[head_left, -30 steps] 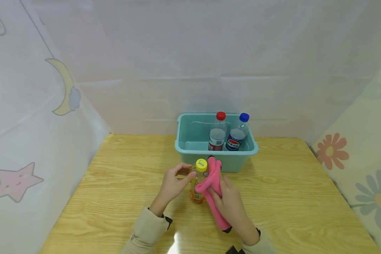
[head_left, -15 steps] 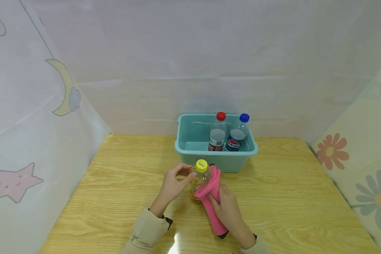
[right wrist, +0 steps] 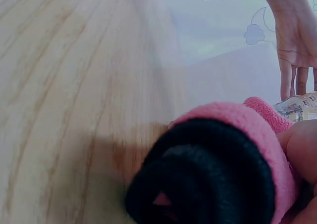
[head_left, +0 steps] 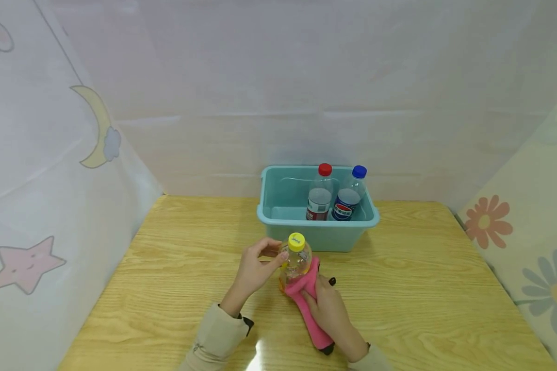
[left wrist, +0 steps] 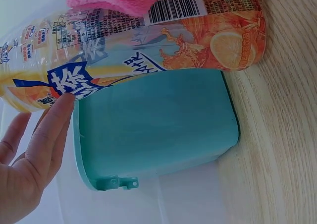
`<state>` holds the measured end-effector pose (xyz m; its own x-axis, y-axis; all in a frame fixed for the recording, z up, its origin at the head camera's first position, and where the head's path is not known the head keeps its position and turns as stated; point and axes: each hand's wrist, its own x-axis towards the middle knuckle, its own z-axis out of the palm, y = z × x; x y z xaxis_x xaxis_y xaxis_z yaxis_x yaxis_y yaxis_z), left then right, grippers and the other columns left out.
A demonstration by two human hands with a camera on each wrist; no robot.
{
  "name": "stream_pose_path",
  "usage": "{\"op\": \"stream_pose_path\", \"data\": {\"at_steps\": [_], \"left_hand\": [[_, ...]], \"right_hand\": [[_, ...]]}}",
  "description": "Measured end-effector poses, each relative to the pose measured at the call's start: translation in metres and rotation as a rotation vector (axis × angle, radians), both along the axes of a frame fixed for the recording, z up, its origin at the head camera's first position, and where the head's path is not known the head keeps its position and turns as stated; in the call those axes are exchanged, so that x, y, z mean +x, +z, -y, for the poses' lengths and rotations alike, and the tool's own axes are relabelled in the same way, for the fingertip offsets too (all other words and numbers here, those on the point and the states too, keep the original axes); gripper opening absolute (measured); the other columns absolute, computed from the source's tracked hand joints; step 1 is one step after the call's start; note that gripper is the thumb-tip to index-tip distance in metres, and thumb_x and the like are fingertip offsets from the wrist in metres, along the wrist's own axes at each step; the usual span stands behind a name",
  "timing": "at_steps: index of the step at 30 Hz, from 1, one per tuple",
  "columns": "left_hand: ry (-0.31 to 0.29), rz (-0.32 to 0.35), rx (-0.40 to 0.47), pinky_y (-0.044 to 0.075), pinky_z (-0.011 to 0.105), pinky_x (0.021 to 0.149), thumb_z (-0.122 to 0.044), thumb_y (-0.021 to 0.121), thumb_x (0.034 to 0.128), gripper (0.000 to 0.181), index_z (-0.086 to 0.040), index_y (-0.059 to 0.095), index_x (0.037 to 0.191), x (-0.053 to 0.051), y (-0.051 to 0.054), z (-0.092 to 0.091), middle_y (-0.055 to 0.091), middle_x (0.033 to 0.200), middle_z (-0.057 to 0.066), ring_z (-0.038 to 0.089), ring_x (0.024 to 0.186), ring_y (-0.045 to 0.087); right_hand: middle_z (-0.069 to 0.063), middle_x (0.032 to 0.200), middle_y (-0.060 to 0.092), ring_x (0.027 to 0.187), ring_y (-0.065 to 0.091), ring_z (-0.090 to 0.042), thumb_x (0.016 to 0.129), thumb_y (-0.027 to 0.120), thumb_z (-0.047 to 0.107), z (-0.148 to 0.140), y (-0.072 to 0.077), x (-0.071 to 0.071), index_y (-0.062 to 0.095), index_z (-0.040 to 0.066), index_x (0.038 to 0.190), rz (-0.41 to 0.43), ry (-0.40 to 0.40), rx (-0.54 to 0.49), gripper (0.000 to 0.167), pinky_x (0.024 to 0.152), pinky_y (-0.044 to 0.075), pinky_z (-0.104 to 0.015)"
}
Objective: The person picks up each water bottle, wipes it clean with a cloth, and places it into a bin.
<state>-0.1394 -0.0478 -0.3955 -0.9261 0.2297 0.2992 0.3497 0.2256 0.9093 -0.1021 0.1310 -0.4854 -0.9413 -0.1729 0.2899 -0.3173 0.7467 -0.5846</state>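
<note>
A clear drink bottle (head_left: 295, 264) with a yellow cap stands on the table in front of the bin; its printed label (left wrist: 119, 60) shows orange slices. With thumb and fingertips, my left hand (head_left: 255, 268) holds its upper part from the left. My right hand (head_left: 331, 306) grips a pink cloth (head_left: 306, 296) with black edging and presses it against the bottle's lower right side. In the right wrist view, the bunched cloth (right wrist: 223, 115) covers much of the right hand. The bottle's lower part is partly hidden behind the cloth.
Behind the bottle, close to it, is a teal plastic bin (head_left: 317, 223). Inside it stand a red-capped bottle (head_left: 320, 198) and a blue-capped bottle (head_left: 349, 198). The wooden table (head_left: 190, 242) ends at a white sheet (head_left: 278, 77) hung behind and at the sides.
My right hand has moved the pink cloth down the bottle's right side, from near the cap to lower on the body. The left hand stays at the bottle's upper part.
</note>
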Motion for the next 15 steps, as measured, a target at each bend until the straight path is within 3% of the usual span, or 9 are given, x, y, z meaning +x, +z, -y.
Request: {"op": "stream_pose_path", "data": {"at_steps": [10, 12, 15], "left_hand": [[0.009, -0.035, -0.001, 0.055, 0.037, 0.07, -0.003, 0.065, 0.0824, 0.021, 0.01, 0.059, 0.097, 0.002, 0.002, 0.0, 0.063, 0.092, 0.024, 0.034, 0.083, 0.062], [0.016, -0.041, 0.0, 0.055, 0.036, 0.07, -0.003, 0.066, 0.0818, 0.021, 0.01, 0.059, 0.097, 0.002, 0.0, 0.0, 0.063, 0.091, 0.024, 0.033, 0.082, 0.062], [0.032, -0.031, -0.013, 0.055, 0.034, 0.068, -0.005, 0.068, 0.081, 0.023, 0.007, 0.06, 0.099, -0.003, -0.011, 0.0, 0.063, 0.09, 0.021, 0.031, 0.08, 0.063]], "right_hand": [[-0.017, 0.088, 0.06, 0.073, 0.063, -0.031, 0.082, 0.068, 0.013, -0.002, -0.003, -0.002, 0.055, -0.011, 0.107, 0.036, 0.015, 0.098, 0.037, 0.055, 0.053, -0.035], [-0.017, 0.085, 0.059, 0.067, 0.062, -0.029, 0.081, 0.068, 0.013, -0.002, -0.003, -0.002, 0.054, -0.013, 0.108, 0.051, 0.015, 0.122, 0.04, 0.05, 0.051, -0.032], [-0.017, 0.082, 0.058, 0.06, 0.061, -0.027, 0.081, 0.069, 0.015, -0.002, -0.002, -0.002, 0.051, -0.018, 0.113, 0.09, 0.012, 0.172, 0.049, 0.044, 0.048, -0.03]]}}
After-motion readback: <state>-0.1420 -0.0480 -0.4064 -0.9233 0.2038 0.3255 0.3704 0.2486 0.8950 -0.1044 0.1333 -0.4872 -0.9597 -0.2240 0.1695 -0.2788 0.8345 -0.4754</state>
